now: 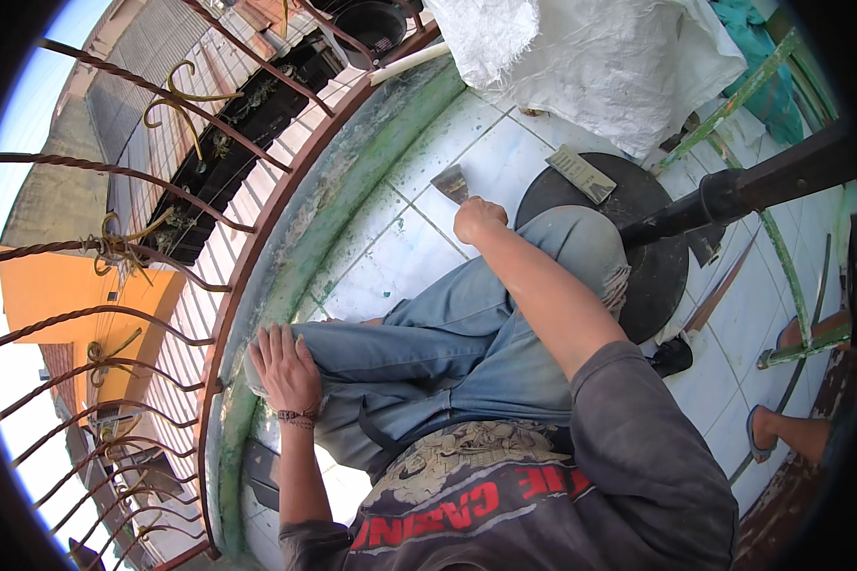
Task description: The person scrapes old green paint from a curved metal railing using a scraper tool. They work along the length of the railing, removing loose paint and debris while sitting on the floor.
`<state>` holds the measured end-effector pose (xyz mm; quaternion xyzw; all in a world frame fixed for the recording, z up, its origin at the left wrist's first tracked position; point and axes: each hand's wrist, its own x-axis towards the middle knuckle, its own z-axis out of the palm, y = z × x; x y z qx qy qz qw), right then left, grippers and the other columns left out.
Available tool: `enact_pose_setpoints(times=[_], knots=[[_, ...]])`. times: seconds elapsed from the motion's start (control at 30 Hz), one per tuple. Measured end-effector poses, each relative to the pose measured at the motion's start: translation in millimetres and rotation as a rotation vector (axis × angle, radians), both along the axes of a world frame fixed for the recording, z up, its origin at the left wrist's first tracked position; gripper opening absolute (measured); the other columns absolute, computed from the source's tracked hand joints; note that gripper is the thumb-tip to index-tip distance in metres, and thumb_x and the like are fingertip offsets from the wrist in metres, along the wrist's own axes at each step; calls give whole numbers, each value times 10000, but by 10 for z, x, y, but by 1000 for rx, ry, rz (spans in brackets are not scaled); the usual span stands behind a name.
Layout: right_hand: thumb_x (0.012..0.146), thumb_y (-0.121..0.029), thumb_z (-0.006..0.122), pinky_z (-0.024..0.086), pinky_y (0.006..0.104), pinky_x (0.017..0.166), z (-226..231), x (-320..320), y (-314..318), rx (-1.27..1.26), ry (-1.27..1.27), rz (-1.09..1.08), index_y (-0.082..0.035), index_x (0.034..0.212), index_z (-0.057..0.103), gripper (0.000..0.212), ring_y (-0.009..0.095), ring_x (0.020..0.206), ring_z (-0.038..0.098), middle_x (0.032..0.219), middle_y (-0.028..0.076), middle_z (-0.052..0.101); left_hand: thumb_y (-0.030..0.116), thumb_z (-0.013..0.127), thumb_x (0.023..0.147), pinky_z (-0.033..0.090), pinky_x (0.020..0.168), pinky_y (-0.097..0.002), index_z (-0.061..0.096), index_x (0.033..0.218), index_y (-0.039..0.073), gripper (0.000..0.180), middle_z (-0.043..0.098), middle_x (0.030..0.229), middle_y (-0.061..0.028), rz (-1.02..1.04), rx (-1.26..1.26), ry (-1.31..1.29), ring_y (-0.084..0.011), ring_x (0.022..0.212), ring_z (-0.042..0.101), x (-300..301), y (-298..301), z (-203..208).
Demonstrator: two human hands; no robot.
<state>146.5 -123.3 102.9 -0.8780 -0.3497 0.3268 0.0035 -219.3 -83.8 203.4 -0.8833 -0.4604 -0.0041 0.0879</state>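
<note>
The right hand [481, 221] was closed round the handle of a scraper [450, 183], low over the white tile floor [395, 262]; whether the blade touched it I couldn't tell. The scraper's long axis ran up from the fist — its flat, flared, metallic blade pointed to about 11 o'clock. At 8 o'clock from it the left hand [290, 373] lay palm-down on the knee of the faded jeans [419, 362], fingers slightly spread. Large red lettering ran across the dark T-shirt [486, 476]. At 2 o'clock from the fist, a pale rectangular piece [581, 173] with dark print too small to read lay along a 10-to-4 line on a round black base [662, 285]. A crumpled, frayed white sack [600, 71] sat at 1 o'clock; green paint flaked along the curved curb [352, 181] at 10, beyond it twisted metal railings [205, 200].
</note>
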Motion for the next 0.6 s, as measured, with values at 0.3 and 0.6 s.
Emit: enact_pose_setpoints(times=[0.3,0.6], knots=[[848,-146,578,568,424,827,62,50,67,37,80,12,-36,1097,698,298,312,1054,673,1151,159,684,351,455,1002,98,1197,-519,347,1480,-13,610,258,1575,-213,-38,-113,-35,-382,1475,196,-317,-495,157],[856,-146,593,569,411,848,41,-13,201,141,58,-35,-28,1095,685,282,304,1071,667,1183,155,668,325,412,1005,82,1183,-559,266,1518,-13,632,150,1596,-255,-35,-69,-251,-438,1481,110,-669,-448,-94]])
